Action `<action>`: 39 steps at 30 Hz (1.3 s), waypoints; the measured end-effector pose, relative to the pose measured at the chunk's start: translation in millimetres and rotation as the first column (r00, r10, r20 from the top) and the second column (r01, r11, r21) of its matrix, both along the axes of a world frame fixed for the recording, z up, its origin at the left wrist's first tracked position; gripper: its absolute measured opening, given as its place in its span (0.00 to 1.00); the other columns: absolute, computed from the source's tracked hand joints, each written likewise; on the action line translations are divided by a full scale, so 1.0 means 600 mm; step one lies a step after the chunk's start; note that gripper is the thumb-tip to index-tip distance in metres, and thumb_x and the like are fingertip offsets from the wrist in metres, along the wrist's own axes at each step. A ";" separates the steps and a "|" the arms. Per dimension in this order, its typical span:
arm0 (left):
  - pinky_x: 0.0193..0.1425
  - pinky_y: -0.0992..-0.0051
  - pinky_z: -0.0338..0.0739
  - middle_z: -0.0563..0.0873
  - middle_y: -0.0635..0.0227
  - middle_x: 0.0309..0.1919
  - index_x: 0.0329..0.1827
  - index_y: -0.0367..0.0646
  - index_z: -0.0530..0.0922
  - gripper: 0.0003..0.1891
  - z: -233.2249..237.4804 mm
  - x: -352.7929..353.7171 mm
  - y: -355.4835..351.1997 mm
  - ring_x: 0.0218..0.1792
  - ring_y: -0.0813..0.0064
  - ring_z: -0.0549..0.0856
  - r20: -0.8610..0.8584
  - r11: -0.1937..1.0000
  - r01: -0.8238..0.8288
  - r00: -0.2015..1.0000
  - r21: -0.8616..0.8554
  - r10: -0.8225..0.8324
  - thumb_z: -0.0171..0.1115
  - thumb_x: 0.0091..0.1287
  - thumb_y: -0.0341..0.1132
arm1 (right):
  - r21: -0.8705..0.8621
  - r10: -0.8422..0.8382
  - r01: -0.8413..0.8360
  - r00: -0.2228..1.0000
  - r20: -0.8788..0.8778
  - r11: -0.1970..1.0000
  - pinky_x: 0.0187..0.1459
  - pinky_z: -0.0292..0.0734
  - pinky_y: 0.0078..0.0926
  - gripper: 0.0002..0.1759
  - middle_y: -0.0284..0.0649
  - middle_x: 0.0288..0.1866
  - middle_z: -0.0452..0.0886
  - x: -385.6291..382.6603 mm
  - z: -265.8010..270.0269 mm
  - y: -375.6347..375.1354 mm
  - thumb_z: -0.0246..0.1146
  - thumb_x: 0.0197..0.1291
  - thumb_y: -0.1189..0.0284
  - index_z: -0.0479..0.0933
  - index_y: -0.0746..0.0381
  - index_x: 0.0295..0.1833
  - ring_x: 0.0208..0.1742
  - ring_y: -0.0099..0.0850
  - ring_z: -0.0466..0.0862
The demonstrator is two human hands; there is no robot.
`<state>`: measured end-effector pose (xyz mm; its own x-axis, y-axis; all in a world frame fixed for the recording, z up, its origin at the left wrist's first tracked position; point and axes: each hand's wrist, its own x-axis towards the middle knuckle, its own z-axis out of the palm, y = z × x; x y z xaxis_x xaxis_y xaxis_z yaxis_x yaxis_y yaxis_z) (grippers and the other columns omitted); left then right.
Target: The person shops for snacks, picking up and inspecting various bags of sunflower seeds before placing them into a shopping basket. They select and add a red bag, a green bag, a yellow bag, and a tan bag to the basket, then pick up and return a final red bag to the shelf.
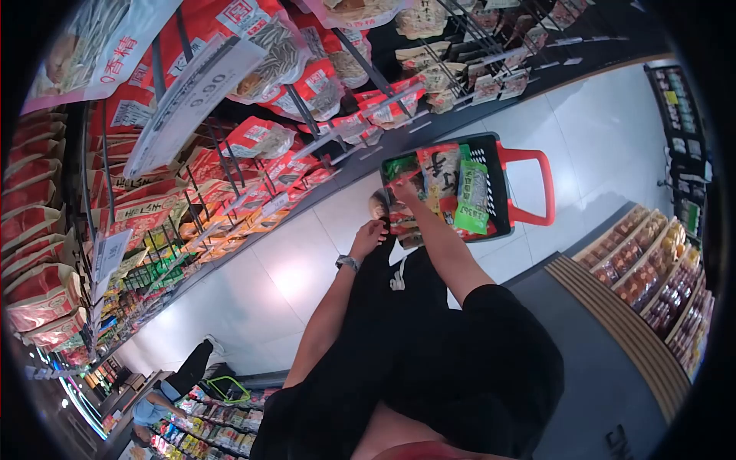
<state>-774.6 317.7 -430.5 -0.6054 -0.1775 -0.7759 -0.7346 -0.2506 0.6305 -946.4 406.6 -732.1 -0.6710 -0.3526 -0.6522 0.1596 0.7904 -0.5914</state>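
Note:
My right hand reaches into a black shopping basket with a red handle. Its fingers are closed at the edge of a red-and-green snack packet, partly covered by the hand. Beside it in the basket lie a red-and-yellow packet with large dark characters and a bright green packet. My left hand, with a watch on its wrist, hangs beside the basket near my dark-trousered leg. Its fingers are curled in, and nothing shows in them.
Hooks with red-and-white food bags and price tags jut out at the upper left. A counter with slatted trim and packed trays stands on the right. Another person is at the lower left, by shelves.

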 end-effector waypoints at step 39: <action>0.40 0.49 0.81 0.87 0.41 0.26 0.34 0.31 0.87 0.23 0.426 -0.260 0.208 0.34 0.39 0.89 -0.507 0.687 -0.240 0.835 -0.686 -0.214 0.64 0.78 0.46 | -0.407 -0.201 -0.193 0.637 -0.744 0.893 0.81 0.63 0.53 0.61 0.62 0.85 0.60 -0.061 0.791 0.304 0.80 0.50 0.71 0.54 0.68 0.87 0.83 0.63 0.64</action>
<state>-930.5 442.5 -175.1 -0.8470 -0.5310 0.0233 -0.2413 0.4233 0.8733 -982.7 589.2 -257.6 -0.8462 -0.4421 0.2974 -0.4924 0.4358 -0.7534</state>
